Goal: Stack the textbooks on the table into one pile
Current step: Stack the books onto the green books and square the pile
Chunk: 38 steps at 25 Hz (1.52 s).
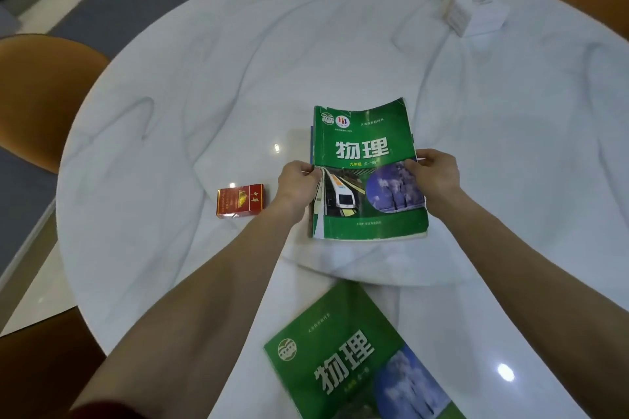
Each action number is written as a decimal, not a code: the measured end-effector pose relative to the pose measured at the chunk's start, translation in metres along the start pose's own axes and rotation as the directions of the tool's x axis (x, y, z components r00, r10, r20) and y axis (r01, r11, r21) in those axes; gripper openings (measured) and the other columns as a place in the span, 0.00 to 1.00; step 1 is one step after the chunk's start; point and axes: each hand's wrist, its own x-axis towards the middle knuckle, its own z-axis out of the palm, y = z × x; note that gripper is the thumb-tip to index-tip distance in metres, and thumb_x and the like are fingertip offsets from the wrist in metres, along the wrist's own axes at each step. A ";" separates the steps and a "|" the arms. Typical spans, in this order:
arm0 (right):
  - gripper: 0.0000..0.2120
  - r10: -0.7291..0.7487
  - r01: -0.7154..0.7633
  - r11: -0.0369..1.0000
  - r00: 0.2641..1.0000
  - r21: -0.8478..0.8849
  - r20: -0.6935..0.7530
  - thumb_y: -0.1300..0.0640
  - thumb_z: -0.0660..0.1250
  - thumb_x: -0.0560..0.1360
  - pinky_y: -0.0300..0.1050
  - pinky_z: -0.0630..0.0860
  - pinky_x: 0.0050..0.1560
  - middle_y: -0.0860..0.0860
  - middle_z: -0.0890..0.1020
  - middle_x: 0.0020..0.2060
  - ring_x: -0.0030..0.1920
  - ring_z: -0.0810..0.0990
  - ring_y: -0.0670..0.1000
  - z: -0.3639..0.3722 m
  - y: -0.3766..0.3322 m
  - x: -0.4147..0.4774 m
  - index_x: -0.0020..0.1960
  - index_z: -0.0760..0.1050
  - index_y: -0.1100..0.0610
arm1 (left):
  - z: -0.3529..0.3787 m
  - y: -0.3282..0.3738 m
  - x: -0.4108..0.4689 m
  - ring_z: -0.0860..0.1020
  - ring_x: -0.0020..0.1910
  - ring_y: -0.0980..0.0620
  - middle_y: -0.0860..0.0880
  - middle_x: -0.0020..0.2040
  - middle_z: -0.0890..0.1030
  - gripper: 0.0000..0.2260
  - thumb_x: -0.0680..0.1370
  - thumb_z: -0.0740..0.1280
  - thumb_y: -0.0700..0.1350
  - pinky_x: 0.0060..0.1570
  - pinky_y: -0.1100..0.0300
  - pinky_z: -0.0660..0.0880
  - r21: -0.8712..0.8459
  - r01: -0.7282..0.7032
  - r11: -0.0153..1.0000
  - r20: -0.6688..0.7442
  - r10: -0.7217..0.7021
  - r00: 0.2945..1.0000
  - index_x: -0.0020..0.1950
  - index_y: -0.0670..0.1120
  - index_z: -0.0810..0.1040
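round white marble table (238, 78) | orange chairs (44, 95) | grey floor (112, 0)

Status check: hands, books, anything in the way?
Left hand, right hand gripping top green textbook on pile. Second green textbook near edge, unstacked. Red box off left, clear.

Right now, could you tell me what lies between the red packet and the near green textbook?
In the head view, the left forearm crosses between the red packet and the near green textbook; otherwise bare table.
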 end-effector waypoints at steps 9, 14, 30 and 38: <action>0.14 0.030 -0.030 0.996 1.000 -0.086 0.003 0.62 0.66 0.75 0.44 0.77 0.53 0.59 0.83 0.55 0.46 0.79 0.53 0.027 0.021 0.035 0.61 0.78 0.60 | 0.009 -0.018 0.045 0.79 0.54 0.42 0.40 0.55 0.81 0.10 0.79 0.64 0.41 0.60 0.49 0.77 0.061 0.026 0.998 -0.053 -0.023 0.998 0.57 0.39 0.77; 0.13 -0.019 0.015 0.978 1.000 -0.206 -0.018 0.62 0.65 0.75 0.41 0.75 0.51 0.60 0.83 0.53 0.45 0.77 0.53 0.027 0.028 0.034 0.58 0.79 0.62 | 0.011 -0.027 0.044 0.80 0.49 0.43 0.39 0.53 0.83 0.11 0.79 0.63 0.41 0.55 0.51 0.78 0.232 -0.085 0.969 -0.074 0.105 0.992 0.55 0.37 0.80; 0.11 -0.082 0.072 0.879 0.997 -0.472 -0.001 0.65 0.62 0.76 0.50 0.77 0.56 0.66 0.83 0.50 0.52 0.81 0.64 0.029 0.030 0.035 0.52 0.80 0.70 | 0.017 -0.040 0.045 0.79 0.50 0.40 0.38 0.50 0.80 0.15 0.82 0.59 0.45 0.42 0.56 0.70 0.612 -0.140 0.778 -0.005 0.182 0.983 0.52 0.35 0.79; 0.14 -0.204 0.245 0.772 0.969 -0.587 0.137 0.57 0.60 0.78 0.46 0.76 0.52 0.62 0.83 0.53 0.53 0.80 0.60 0.014 0.016 0.008 0.57 0.78 0.65 | 0.005 -0.031 0.005 0.79 0.51 0.42 0.40 0.54 0.80 0.15 0.81 0.57 0.48 0.42 0.55 0.73 0.732 -0.182 0.657 -0.008 0.275 0.961 0.59 0.41 0.78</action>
